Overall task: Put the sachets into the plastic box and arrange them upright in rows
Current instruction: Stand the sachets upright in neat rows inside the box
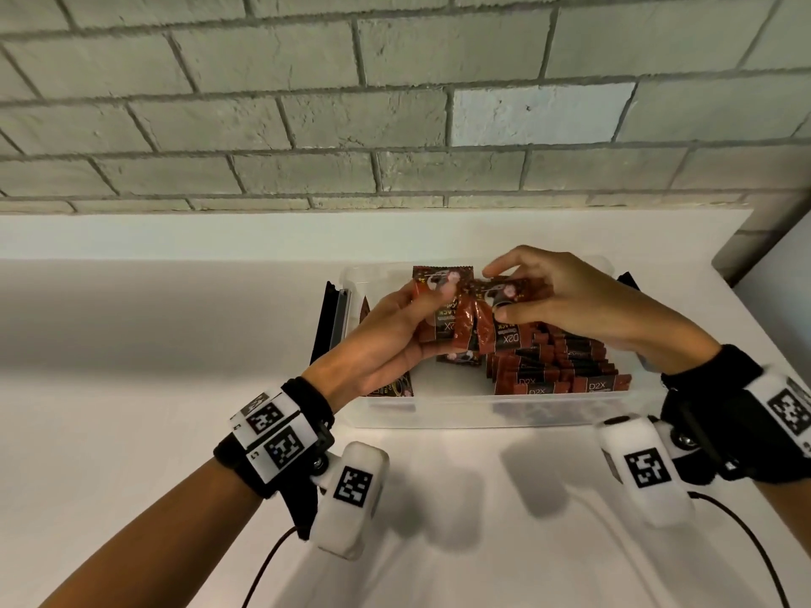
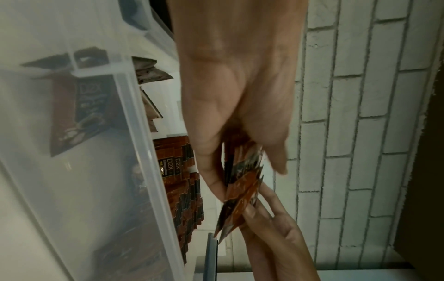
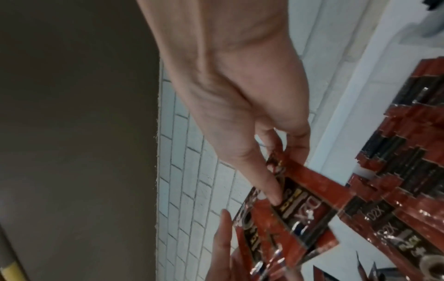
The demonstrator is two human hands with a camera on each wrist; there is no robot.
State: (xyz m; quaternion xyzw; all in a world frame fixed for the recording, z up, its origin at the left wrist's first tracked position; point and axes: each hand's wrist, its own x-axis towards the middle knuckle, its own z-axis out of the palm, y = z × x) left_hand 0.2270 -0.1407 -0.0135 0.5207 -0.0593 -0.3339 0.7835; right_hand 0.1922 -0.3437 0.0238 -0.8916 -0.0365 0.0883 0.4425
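Partway through, I judge: above the plastic box (image 1: pixel 482 410), my left hand (image 1: pixel 395 331) and right hand (image 1: pixel 566 296) both pinch a small stack of sachets (image 1: pixel 487 318), rows of upright sachets (image 1: pixel 566 366) fill its right side, and loose sachets (image 1: pixel 458 356) lie in its left.

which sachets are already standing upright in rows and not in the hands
The packed sachets in the right half of the plastic box. They stand on edge in tight rows; the others are held by both hands or lie loose at the left.
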